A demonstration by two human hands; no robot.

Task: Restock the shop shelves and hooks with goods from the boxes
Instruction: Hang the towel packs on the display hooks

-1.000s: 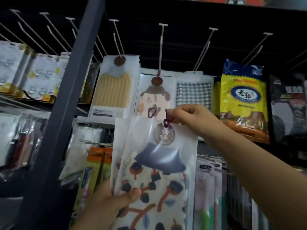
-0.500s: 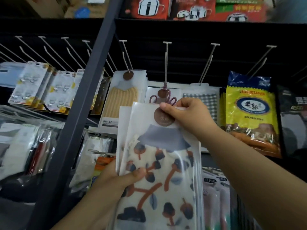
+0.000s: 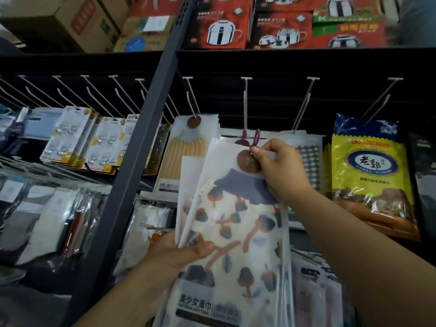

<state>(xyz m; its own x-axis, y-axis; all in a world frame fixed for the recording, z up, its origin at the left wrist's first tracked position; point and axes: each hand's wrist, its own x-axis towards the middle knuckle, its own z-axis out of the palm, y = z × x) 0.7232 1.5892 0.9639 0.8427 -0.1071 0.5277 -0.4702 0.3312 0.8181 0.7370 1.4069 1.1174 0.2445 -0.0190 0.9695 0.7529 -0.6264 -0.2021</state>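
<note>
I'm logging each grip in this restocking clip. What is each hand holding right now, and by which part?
Left hand grips the clear-plastic mushroom-print towel packets at their lower left edge. Right hand pinches the front packet's top by its dark purple hanging loop.

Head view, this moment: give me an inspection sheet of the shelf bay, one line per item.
Surface: black hook panel, several hooks bare.
Job's things: mushroom-print towel packs held below the middle hook; loop not on it.
Clutter: yellow bag, striped towel pack, blister cards hanging alongside.
Hands: left hand grips the packs' lower edge; right hand pinches the top at the loop.
Cables: nothing seen.
Surroundings: pot boxes and cartons on the shelf above.
</note>
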